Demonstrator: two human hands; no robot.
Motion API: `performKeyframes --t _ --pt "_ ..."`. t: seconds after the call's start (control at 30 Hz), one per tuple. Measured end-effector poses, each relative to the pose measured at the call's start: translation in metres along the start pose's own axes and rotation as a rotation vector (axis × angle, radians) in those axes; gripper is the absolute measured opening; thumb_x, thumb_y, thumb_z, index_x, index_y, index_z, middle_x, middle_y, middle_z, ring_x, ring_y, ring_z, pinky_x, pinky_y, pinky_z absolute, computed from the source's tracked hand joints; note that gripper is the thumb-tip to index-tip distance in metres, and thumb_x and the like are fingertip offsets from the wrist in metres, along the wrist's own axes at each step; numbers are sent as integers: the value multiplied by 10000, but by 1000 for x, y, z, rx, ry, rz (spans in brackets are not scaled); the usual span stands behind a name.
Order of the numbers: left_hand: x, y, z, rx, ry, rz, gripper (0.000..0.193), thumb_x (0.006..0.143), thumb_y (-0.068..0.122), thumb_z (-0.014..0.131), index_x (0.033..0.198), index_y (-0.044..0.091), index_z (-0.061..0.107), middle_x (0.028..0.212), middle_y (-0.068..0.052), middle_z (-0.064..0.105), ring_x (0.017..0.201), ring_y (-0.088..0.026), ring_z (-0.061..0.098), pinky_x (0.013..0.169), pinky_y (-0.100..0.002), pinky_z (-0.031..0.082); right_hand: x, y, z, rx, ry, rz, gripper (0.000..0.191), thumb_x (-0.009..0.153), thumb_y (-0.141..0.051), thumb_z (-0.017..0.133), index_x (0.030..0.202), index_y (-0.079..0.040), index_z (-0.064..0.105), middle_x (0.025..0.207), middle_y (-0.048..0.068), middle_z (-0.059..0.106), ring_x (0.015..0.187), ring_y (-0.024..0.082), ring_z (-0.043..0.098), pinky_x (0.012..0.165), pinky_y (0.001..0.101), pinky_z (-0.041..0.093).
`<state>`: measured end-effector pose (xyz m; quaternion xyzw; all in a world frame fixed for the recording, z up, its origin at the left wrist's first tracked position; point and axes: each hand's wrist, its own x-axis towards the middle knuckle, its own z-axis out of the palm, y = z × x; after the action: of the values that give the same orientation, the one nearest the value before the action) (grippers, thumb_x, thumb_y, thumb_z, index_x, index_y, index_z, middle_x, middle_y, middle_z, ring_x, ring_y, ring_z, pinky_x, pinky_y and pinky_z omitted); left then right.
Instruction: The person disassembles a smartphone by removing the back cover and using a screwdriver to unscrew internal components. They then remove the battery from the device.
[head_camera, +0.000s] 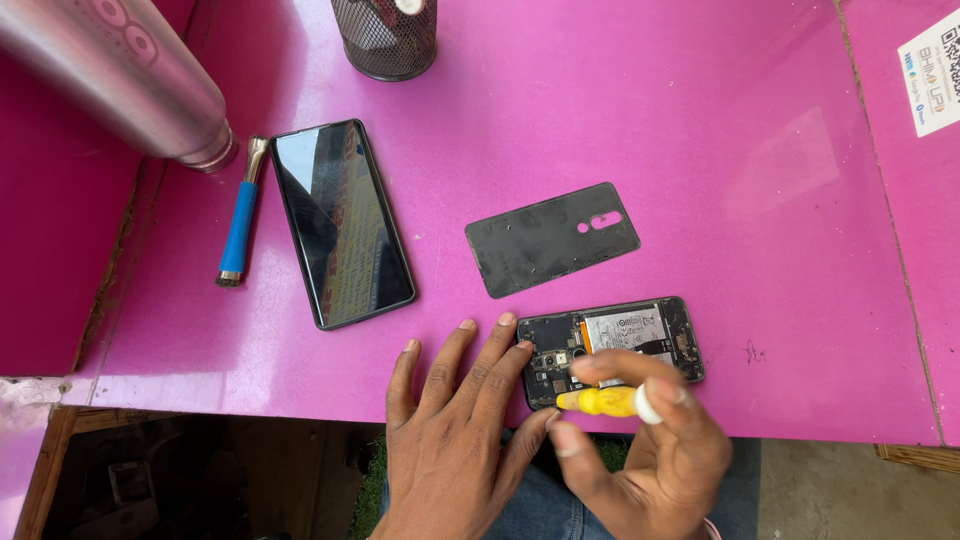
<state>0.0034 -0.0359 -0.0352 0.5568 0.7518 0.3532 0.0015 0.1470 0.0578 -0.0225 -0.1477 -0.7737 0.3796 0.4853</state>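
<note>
An opened phone (640, 335) lies near the front edge of the pink table (700, 150), its battery and circuit board showing. My left hand (455, 420) rests flat with fingertips against the phone's left end, holding nothing. My right hand (650, 450) grips a small yellow-handled screwdriver (605, 401) with a white cap, its tip pointing left onto the phone's lower left corner. The removed dark back cover (552, 238) lies just beyond the phone.
A second black phone (342, 222) lies screen up at the left, with a blue-handled tool (240, 222) beside it. A steel bottle (120, 75) stands at the far left, a black mesh cup (385, 38) at the back, a white sticker (932, 70) at right.
</note>
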Motion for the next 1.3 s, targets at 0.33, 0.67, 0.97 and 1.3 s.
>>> performKeyframes --t 0.33,0.67,0.97,1.3 --pt "0 1 -1 -13 3 -6 575 923 504 649 1331 102 607 1502 -68 545 1411 -317 437 1187 -583 136 2 -6 -2 63 39 69 799 981 97 615 1611 -256 274 1224 295 645 1008 306 752 943 440 667" --pt "0 -3 -7 -146 61 47 326 879 359 745 1159 194 718 1417 -59 620 1369 -287 517 1170 -555 239 6 7 -6 64 152 130 728 1061 89 535 1608 -198 149 1266 267 603 880 262 739 882 434 664" --pt "1 -1 -6 -148 86 33 158 882 277 749 1009 184 731 1342 5 667 1306 -232 572 1146 -532 280 1 23 0 57 152 50 751 1065 87 537 1638 -224 165 1250 241 605 847 264 745 846 426 677" --pt "15 7 -13 -100 175 5 138 904 255 729 992 149 717 1067 -10 669 1169 -234 625 1072 -489 358 1 24 -1 77 176 59 709 1070 81 538 1599 -213 168 1240 232 618 851 255 726 865 427 674"
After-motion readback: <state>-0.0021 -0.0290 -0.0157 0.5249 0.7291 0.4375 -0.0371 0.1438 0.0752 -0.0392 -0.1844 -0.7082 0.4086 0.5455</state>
